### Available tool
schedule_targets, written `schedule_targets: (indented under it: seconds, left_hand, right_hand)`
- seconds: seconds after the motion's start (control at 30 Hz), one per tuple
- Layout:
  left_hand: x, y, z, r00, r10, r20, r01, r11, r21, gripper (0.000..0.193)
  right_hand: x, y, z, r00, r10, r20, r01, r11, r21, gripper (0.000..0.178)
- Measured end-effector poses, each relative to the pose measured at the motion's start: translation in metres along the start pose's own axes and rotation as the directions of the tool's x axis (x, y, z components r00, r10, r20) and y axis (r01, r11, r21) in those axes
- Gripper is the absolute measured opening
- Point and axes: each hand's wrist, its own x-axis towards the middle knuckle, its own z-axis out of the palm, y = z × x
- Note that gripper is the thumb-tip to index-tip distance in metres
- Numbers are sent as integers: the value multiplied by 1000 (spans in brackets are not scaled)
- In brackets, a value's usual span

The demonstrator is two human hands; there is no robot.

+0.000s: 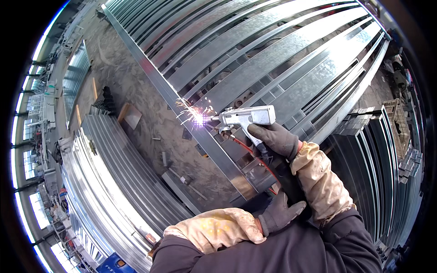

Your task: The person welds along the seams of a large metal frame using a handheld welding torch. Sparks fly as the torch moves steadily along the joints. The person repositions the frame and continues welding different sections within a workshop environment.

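Note:
My right hand, in a dark grey glove, is wrapped round the grip of a silver pistol-shaped welding gun. The gun's nozzle points left at a long galvanized steel rail, where a bright violet-white spot throws sparks. From the gun's handle a thick black hose runs back toward my body, with a thin red line beside it. Lower down, my gloved left hand lies closed about this hose, its fingers partly hidden. Pale, stained protective sleeves cover both forearms.
The rail edges a large frame of parallel metal slats reaching far right. Long steel profiles are stacked at the left, dark tubes at the right. Offcuts and a board lie on the dusty floor. A blue case stands lower left.

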Motion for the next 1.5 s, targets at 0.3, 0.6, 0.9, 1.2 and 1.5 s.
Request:
schedule_targets:
  seconds: [0.3,0.6,0.9,1.2,1.5]
  left_hand:
    - [-4,-2,3,1000,-6,1,6,1000,-10,24]
    - [-6,-11,4,1000,1,-4,-1,1000,16,20]
    - [-9,-3,8,999,-27,-36,28,999,32,22]
    - [-13,2,7,991,-129,16,129,991,39,19]
    - [-11,-33,2,995,102,20,-102,994,26,21]
  right_hand:
    - [-7,1,1,998,-52,-21,51,998,-46,44]
    - [-14,-4,5,999,34,-23,-34,999,15,40]
    - [-20,-12,9,998,54,-42,-54,998,-15,41]
    - [-26,-12,11,997,68,-26,-67,997,37,40]
    - [-34,-27,24,980,194,-40,-191,980,59,34]
